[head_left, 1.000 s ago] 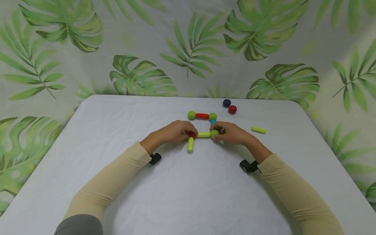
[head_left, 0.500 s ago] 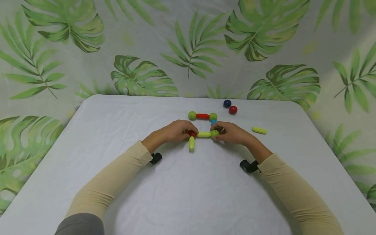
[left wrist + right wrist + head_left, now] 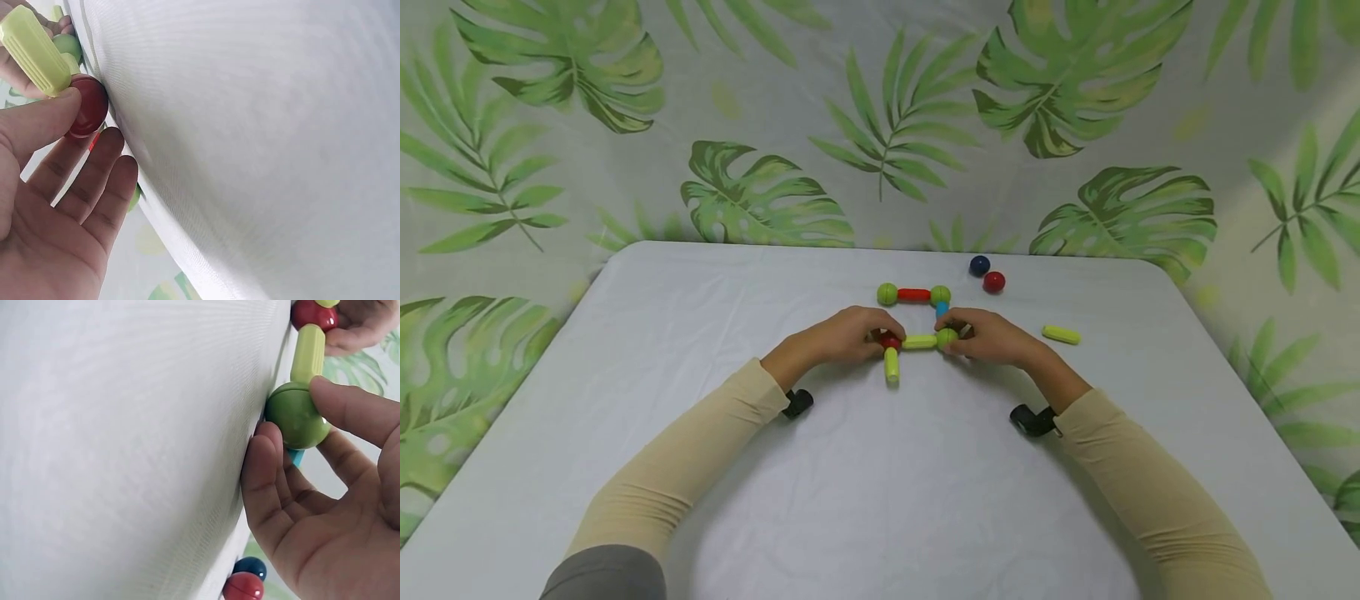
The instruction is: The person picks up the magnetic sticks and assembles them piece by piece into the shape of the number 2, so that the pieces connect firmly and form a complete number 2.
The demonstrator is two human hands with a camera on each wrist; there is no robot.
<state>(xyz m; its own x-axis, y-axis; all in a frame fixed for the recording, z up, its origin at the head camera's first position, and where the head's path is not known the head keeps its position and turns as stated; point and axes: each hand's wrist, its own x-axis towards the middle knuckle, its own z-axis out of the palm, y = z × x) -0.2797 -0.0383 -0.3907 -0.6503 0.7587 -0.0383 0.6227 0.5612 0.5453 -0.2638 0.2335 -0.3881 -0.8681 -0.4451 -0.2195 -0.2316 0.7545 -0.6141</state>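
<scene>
Pinching, left fingers (image 3: 114, 195) hold a red ball (image 3: 94, 106), right fingers (image 3: 259, 469) a green ball (image 3: 296, 419).

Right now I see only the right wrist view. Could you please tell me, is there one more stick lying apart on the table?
Observer: Yes, a yellow-green stick lies alone, to the right of the right hand.
Operator: Thank you. Is there also a red one?
Observer: Yes, a red stick sits between two green balls, farther off than the right hand.
Operator: Past the red ball in the left hand, my picture cuts off a short stick. Does its other end carry a ball?
Observer: No, that end is bare.
</scene>
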